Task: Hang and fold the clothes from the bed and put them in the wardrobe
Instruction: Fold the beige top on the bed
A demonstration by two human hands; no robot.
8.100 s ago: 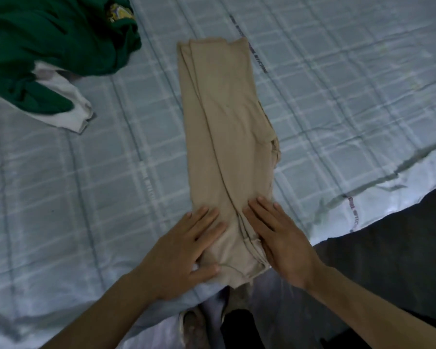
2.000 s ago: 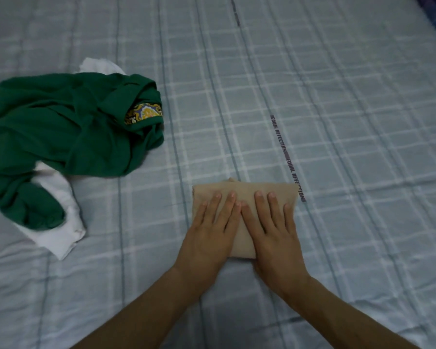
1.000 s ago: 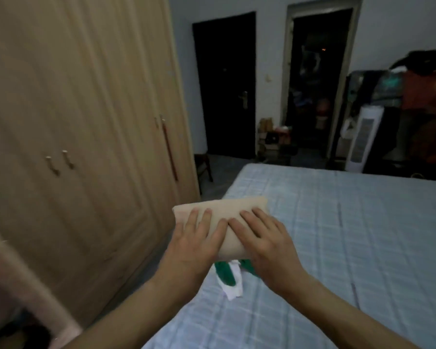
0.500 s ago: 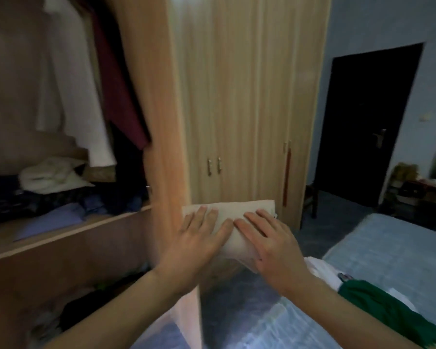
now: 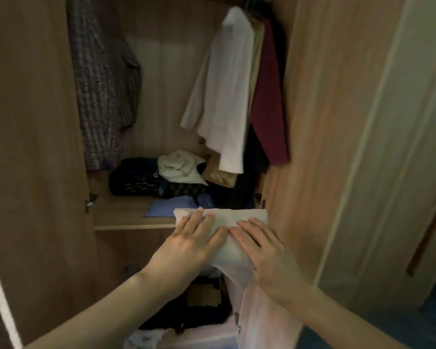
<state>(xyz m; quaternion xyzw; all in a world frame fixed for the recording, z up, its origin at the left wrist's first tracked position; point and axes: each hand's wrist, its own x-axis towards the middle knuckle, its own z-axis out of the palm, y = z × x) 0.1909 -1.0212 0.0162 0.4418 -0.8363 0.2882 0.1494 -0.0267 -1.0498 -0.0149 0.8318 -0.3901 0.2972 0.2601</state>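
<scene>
In front of the open wardrobe (image 5: 35,147) I carry a folded beige garment (image 5: 227,219) in both hands. My left hand (image 5: 189,245) lies on its left half and my right hand (image 5: 267,253) on its right half, fingers spread over the top and thumbs hidden underneath. The garment hangs in the air just before the front edge of the middle shelf (image 5: 126,219), and a loose corner droops below my right hand.
On the shelf lie dark clothes (image 5: 134,180), a crumpled white cloth (image 5: 179,167) and a folded blue piece (image 5: 171,207). Above hang a knitted grey garment (image 5: 103,84), a white shirt (image 5: 224,96) and a maroon one (image 5: 269,96). An open door (image 5: 325,122) stands at right. Dark clothes (image 5: 196,311) fill the compartment below.
I folded the beige garment small on the bed, lifted it in both hands and turned from the bed to the wardrobe. The open compartment is now straight ahead.
</scene>
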